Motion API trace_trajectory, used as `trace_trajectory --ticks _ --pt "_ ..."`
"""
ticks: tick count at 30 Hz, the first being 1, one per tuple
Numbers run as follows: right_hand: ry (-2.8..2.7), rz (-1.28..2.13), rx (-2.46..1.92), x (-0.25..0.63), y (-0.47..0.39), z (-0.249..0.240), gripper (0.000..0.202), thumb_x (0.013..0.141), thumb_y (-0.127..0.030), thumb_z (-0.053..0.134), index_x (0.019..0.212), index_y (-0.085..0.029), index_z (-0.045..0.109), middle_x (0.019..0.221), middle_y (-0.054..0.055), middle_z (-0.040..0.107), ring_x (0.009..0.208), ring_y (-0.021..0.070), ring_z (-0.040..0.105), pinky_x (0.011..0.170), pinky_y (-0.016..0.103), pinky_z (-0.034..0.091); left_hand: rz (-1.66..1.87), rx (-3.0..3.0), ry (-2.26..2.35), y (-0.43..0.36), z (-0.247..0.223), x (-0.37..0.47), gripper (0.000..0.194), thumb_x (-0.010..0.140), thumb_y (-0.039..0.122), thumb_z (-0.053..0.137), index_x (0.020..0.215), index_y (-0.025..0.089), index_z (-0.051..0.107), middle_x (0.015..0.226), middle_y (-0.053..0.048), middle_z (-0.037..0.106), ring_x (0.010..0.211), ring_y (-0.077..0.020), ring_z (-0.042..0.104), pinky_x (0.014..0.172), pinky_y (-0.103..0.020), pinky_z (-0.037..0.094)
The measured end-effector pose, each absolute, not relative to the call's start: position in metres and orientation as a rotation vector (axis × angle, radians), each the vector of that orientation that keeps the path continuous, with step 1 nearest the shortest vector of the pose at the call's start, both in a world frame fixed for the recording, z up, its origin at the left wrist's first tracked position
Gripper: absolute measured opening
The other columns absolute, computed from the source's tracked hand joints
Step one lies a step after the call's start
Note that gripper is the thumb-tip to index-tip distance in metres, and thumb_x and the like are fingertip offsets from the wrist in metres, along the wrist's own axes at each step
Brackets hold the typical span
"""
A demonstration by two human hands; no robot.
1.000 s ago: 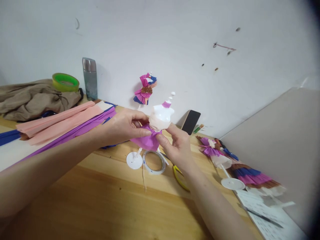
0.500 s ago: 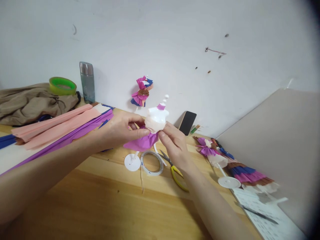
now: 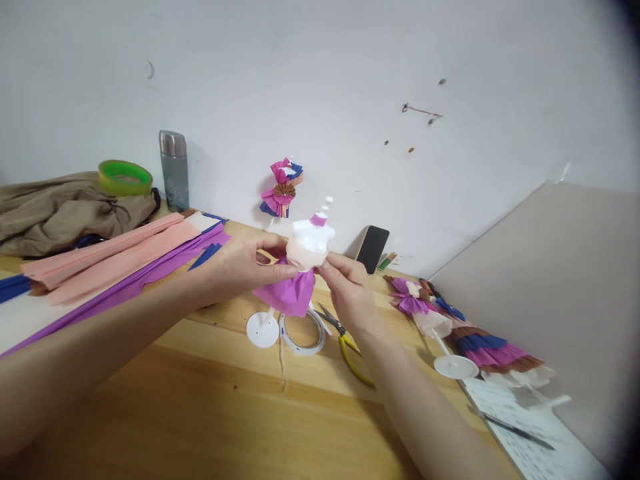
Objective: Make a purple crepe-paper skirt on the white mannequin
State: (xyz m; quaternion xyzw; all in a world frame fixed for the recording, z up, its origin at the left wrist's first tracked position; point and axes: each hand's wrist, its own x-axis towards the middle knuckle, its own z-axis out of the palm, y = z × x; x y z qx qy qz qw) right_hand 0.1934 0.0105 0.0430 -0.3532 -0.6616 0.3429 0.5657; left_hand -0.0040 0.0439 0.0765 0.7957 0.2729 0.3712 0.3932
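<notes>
A small white mannequin (image 3: pixel 311 235) with a purple collar stands tilted on a stand with a round white base (image 3: pixel 263 330). Cream crepe paper wraps its torso, and a purple crepe paper skirt (image 3: pixel 290 293) hangs below. My left hand (image 3: pixel 250 263) pinches the cream paper at the waist from the left, thumb in front. From the right, my right hand (image 3: pixel 345 277) pinches the waist edge between thumb and fingers. Under the skirt, a roll of double-sided tape (image 3: pixel 303 350) lies on the table beside yellow-handled scissors (image 3: pixel 350 350).
Folded crepe paper strips (image 3: pixel 125 257) lie left, with a brown cloth (image 3: pixel 65 213), green tape roll (image 3: pixel 125 179) and flask (image 3: pixel 174 170) behind. A phone (image 3: pixel 373 250) leans on the wall. Dressed mannequins (image 3: pixel 283 190) stand behind and right, near a pen (image 3: pixel 520 430) on printed paper.
The purple skirt has swung down and to the right, now hanging fuller below the waist. Both hands keep their grip, and the view has shifted slightly.
</notes>
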Motion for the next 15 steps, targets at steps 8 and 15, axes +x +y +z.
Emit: trace_trajectory --ticks 8,15 --pt "-1.412 0.824 -0.901 0.193 0.014 0.039 0.020 0.081 -0.038 0.068 0.084 -0.021 0.077 0.078 0.002 0.072 0.076 0.0182 0.061 0.078 0.033 0.048 0.921 1.954 0.649 0.047 0.073 -0.004 0.023 0.078 0.037 0.065 0.089 0.019 0.073 0.090 -0.004 0.075 0.088 -0.0192 0.069 0.080 -0.028 0.055" --pt "-1.564 1.010 -0.949 0.187 0.016 0.038 0.016 0.076 -0.032 0.068 0.082 -0.020 0.076 0.076 0.001 0.073 0.077 0.0191 0.064 0.078 0.034 0.050 0.799 1.879 0.535 0.058 0.069 -0.012 0.025 0.077 0.027 0.064 0.101 0.021 0.070 0.103 -0.003 0.074 0.100 -0.0204 0.068 0.091 -0.032 0.054"
